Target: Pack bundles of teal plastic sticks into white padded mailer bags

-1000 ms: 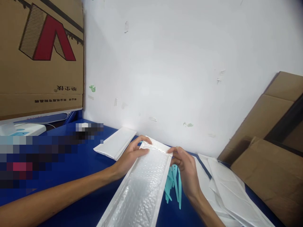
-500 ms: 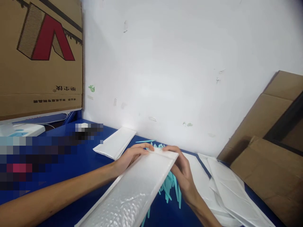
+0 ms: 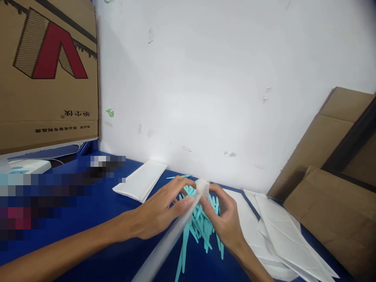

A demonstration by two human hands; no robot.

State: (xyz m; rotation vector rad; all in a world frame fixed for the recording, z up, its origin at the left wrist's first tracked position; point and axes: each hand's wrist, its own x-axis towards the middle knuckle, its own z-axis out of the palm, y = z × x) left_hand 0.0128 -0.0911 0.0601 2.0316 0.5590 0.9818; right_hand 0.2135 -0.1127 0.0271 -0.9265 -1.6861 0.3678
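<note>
A white bubble mailer is seen nearly edge-on as a narrow, slightly blurred strip running toward the bottom of the view. My left hand pinches the left side of its far end between thumb and fingers. On the other side of that end, my right hand grips it, thumb and index finger close to the left thumb. Beneath and behind the mailer lies a loose pile of turquoise flat sticks on the blue table. What the mailer contains, if anything, is hidden.
Another white mailer lies at the back left. Several flat white mailers overlap on the right, beside brown cardboard. A large printed carton stands at the upper left, above a white device. A white wall closes the back.
The mailer has turned from its broad bubbly face to nearly edge-on, uncovering more of the turquoise sticks. Both hands have shifted their grip at its far end, the thumbs now showing on the near side.
</note>
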